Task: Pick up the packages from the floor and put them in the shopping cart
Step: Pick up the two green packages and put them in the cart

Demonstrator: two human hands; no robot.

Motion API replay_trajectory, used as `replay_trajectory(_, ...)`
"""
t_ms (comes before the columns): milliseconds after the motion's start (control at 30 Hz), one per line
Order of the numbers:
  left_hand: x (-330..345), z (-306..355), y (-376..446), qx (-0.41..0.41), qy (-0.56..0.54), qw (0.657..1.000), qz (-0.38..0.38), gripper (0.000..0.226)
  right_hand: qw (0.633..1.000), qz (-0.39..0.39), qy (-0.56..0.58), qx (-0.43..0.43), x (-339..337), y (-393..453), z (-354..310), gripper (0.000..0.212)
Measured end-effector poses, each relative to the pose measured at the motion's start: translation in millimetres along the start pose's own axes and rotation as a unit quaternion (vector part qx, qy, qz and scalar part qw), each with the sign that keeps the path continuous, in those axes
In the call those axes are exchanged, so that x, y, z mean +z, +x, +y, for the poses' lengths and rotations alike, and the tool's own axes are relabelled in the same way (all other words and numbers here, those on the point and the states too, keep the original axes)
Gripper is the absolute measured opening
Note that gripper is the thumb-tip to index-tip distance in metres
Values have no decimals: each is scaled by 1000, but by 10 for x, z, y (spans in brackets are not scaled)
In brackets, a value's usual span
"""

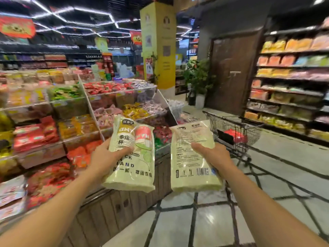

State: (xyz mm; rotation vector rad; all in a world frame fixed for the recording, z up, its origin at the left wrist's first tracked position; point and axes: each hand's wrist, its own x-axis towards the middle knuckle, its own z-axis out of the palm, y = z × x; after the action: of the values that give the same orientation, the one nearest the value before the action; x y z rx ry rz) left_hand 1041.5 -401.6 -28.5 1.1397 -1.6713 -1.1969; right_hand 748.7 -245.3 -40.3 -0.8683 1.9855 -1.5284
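Left hand [106,157]: curled round the left edge of a pale green package [131,157], thumb laid across the printed front, fingers hidden behind. Package held upright, front side facing the camera, printed with two cups and dark lettering; most of it stands to the right of the hand and above it, lower end hanging below the wrist.

Right hand [211,154]: gripping a second pale green package [192,155] at its right edge, thumb pressed on the face, fingers behind and out of sight. Package upright, back side showing, with fine print and a barcode near the bottom; lies mostly to the left of the hand, bottom corner reaching under the forearm.

Both packages raised side by side, close but apart, with a narrow gap between them. Neither touching the floor [178,220].

Beyond the right hand, well apart and further up the aisle: a wire shopping cart [235,132] standing on the pale tiled floor with dark lines, something red [235,135] lying inside its basket.

To the left: tiered bins of wrapped sweets and snacks [71,111] on a wooden-fronted stand, just behind the left package. To the right: shelves of bagged goods [288,82] along the wall. Further back: a yellow pillar [158,45], a potted plant [199,81] and a brown door [235,68]. Edges of everything slightly blurred.
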Motion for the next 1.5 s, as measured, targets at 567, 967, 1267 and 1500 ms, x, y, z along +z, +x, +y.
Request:
replay_trajectory(567, 4466, 697, 1674, 29, -6, 983, -180, 40, 981, 170, 51, 73, -3017, 2102, 1007, 30)
replay_trajectory(967, 7039, 972, 3311, 12, -14, 959, -281, 48, 964, 224, 71, 124, -4463, 4267, 1668, 40)
replay_trajectory(1267, 8401, 997, 4191, -4, 2, 971, -241, 38, 972, 175, 84, 133, -5197, 5847, 2283, 34)
replay_trajectory(1500, 9383, 1023, 4909, -61, -13, 982, -176, 39, 985, 101, 30, 136, -5815, 7364, 2763, 36)
